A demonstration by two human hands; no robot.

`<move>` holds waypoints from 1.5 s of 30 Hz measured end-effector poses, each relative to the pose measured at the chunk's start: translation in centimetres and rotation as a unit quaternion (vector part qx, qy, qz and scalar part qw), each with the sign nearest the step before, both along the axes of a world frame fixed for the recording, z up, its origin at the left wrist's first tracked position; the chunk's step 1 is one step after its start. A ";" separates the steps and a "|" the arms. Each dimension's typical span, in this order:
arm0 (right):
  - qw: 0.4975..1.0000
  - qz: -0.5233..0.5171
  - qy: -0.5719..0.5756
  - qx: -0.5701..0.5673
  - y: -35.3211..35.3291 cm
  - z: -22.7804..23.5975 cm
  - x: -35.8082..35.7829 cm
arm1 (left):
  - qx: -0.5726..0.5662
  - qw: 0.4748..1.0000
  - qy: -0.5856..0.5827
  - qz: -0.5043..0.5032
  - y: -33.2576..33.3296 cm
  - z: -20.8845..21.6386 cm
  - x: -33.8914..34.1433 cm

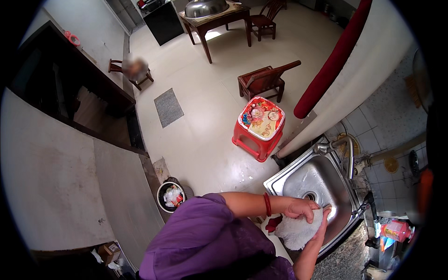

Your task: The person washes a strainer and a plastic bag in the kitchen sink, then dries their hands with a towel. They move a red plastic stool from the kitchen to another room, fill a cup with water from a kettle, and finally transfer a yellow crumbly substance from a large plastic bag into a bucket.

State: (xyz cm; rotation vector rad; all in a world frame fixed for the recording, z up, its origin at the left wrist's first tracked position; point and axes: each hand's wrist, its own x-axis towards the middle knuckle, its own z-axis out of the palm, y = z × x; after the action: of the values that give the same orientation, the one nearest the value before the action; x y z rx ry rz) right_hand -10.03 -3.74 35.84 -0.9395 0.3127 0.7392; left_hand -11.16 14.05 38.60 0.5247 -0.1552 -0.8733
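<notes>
A whitish cloth (296, 232) is bunched between my two hands over the near side of the steel sink (343, 193). My left hand (301, 208), with a red bangle at its wrist, presses on the cloth's upper edge with curled fingers. My right hand (321, 229) grips the same cloth from the right side, its fingers partly behind it. The basin's drain (310, 196) lies just beyond my left hand. Above the far right rim stands a metal faucet (349, 154); I cannot tell whether water runs. Something dark red (273, 224) shows beside the cloth.
Beyond the sink stand a red stool (259, 140) with a patterned top and a wooden chair (263, 80). A filled bin (162, 196) is at left. On the right counter (347, 252) sits a red-labelled container (396, 230). A table (205, 25) holds a metal dome cover.
</notes>
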 end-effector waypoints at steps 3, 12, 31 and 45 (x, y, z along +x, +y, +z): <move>0.998 0.035 0.033 0.046 -2.1 -3.0 -1.1 | -0.058 0.997 0.049 0.017 -1.2 -1.6 -1.6; 0.997 -0.049 -0.043 0.044 -6.0 -0.7 -0.3 | -0.015 0.991 0.102 0.081 -6.1 -4.8 -5.0; 0.975 0.042 -0.207 -0.076 -4.6 3.5 3.1 | 0.509 0.822 -0.228 0.113 -1.1 -0.3 -2.8; 0.957 -0.055 -0.283 -0.025 0.5 9.3 23.2 | 0.388 0.832 0.124 0.378 5.4 -7.9 -10.1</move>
State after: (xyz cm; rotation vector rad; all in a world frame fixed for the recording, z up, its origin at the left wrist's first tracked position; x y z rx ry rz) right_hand 13.15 -3.26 45.09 -1.1286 -0.1216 0.3361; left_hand -21.28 19.40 30.69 1.1240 0.6515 -0.1689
